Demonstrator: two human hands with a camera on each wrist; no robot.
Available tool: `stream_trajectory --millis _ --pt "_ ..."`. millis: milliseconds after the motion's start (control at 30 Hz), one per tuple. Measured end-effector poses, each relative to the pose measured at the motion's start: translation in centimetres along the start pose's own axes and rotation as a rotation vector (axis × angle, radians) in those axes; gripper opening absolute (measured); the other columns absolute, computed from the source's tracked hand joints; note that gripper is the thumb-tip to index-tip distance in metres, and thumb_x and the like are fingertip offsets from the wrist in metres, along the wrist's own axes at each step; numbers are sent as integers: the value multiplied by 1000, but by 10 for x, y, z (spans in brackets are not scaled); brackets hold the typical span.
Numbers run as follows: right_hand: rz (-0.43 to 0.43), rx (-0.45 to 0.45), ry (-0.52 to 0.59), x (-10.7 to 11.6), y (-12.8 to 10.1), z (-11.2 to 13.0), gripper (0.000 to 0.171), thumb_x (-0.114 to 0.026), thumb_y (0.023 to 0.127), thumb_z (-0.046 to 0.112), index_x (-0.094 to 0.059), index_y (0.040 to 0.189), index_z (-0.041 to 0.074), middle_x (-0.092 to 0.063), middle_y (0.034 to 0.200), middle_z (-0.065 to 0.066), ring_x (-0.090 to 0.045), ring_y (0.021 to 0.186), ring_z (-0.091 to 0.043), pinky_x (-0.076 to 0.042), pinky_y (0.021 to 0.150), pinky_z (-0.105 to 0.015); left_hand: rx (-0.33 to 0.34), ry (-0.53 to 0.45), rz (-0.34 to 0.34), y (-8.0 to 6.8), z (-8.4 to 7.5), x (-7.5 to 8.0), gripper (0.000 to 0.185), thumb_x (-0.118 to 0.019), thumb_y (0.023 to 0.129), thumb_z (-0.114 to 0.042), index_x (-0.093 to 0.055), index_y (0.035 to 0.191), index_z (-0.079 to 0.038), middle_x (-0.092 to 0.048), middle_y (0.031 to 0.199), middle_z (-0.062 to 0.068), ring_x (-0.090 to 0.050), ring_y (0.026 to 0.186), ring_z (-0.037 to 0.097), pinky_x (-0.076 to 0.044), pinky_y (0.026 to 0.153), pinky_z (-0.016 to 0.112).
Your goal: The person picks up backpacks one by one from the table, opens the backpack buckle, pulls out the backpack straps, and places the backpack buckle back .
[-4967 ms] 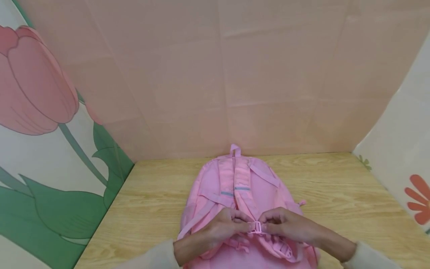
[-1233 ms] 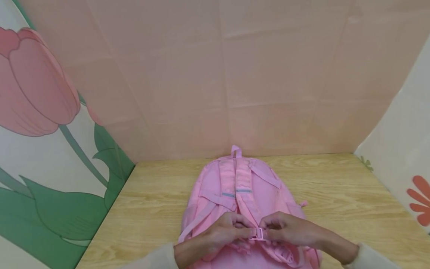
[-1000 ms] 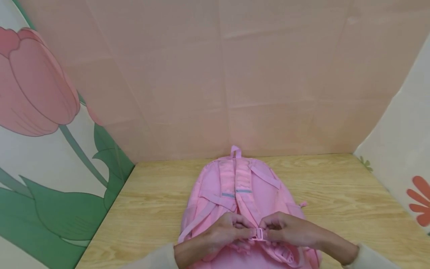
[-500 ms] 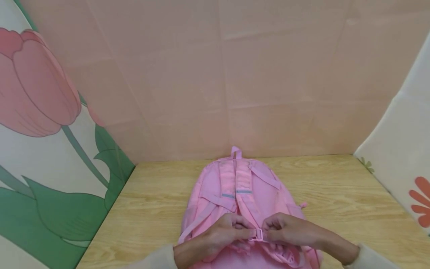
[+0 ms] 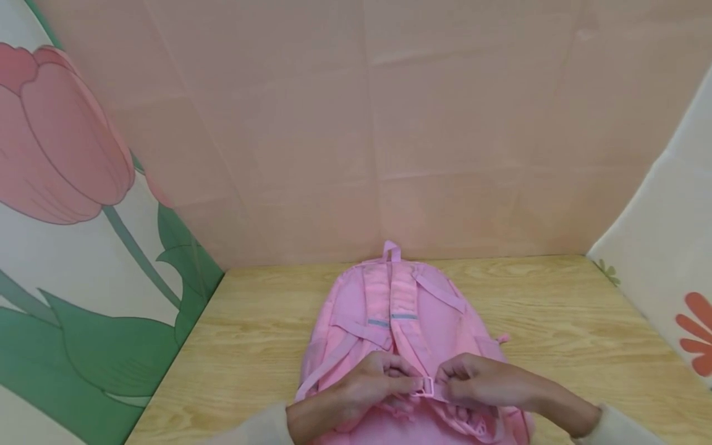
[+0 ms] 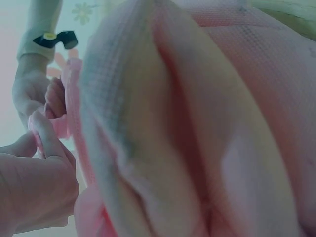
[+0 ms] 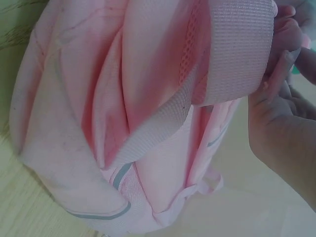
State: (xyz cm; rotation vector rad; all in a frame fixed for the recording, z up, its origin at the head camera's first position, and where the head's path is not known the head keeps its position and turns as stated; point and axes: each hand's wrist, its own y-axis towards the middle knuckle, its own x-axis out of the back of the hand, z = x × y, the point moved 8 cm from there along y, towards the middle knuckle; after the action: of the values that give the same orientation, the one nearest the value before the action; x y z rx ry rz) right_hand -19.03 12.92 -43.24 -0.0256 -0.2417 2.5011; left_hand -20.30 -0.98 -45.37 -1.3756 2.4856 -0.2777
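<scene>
Head view: the backpack [image 5: 442, 327] lies on the tabletop [image 5: 556, 309], straps uppermost. The fingers of my left hand [image 5: 374, 380] pinch the left end of the buckle [image 5: 424, 387]; those of my right hand [image 5: 484, 382] pinch the webbing [image 5: 440, 392] just right of it. Handling, as I judge it: buckle light, stiff and slick, best held by its frame edges; webbing limp, best held flat, close to the buckle.

Left wrist view: soft cloth [image 6: 133, 123] fills most of the frame; buckle detail cannot be made out.

Right wrist view: a broad strap [image 7: 241, 49] hangs beside my curled right fingers, apparently pliable.
</scene>
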Motion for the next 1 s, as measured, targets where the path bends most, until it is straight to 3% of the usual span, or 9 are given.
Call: stream_trajectory --millis 467,1000 --pt "37 84 -17 -4 4 1 22 -51 102 7 -53 95 -14 -62 78 1 -57 64 -1 -48 53 -9 -7 -29 29 -2 -1 -1 12 -71 90 -5 -69 100 1 -72 80 3 -68 63 10 -63 62 27" --pt "16 131 -37 -7 6 10 15 -52 100 4 -59 98 -9 -62 80 4 -57 66 1 -46 55 -7 -20 23 2 1 1 0 13 -71 90 -6 -69 100 2 -71 76 4 -66 61 11 -62 60 26"
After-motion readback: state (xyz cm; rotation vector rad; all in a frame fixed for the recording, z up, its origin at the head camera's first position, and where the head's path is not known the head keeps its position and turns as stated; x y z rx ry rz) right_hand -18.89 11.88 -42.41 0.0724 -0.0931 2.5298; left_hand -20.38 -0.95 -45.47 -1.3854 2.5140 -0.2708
